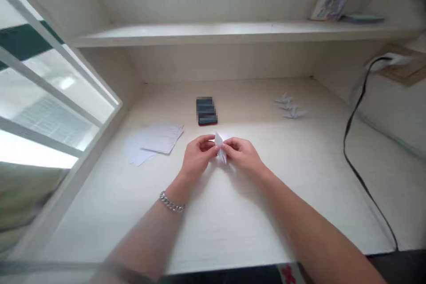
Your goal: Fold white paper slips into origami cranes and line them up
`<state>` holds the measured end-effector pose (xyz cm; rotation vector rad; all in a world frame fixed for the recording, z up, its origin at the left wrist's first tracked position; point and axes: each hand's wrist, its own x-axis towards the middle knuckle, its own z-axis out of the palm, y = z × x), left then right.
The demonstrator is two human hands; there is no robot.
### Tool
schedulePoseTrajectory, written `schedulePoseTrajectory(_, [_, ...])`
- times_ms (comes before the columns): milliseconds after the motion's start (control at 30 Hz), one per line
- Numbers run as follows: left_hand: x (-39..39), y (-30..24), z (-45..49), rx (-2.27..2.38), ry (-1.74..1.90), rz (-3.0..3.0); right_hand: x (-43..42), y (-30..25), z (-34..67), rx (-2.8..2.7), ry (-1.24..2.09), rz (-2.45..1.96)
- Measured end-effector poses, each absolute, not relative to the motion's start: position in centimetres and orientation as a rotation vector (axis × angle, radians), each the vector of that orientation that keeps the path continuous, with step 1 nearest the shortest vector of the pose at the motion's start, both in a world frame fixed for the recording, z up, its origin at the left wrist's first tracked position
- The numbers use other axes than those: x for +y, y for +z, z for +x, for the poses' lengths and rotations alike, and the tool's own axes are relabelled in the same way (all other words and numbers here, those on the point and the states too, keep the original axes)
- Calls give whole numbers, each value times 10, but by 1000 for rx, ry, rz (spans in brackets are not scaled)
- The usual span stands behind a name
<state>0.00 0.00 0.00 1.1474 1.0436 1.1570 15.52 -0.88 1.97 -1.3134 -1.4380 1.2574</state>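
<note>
A small folded white paper [220,147], narrow and pointed at both ends, is held upright between my two hands over the middle of the desk. My left hand [199,153] pinches its left side between thumb and fingers; a silver chain bracelet [171,203] circles that wrist. From the other side, my right hand [242,153] grips the paper with thumb and forefinger. The lower fingers of both hands are partly hidden. Several small folded paper figures [290,107] stand in a row to the right, further back. White paper sheets [159,137] lie in a loose stack at left.
Behind my hands a dark phone [207,111] lies on the white desk [299,177]. A black cable [348,126] runs from a wall socket down the right side. Above the desk, a shelf [213,31] carries a small box [330,4]. A barred window [49,80] borders the left.
</note>
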Motion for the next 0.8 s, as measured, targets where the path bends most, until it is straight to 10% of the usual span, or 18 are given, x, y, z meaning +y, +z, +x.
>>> schedulePoseTrajectory(800, [-5,13,-4,1127,1167,1251,-10,13,148,-1435,1238,-1268])
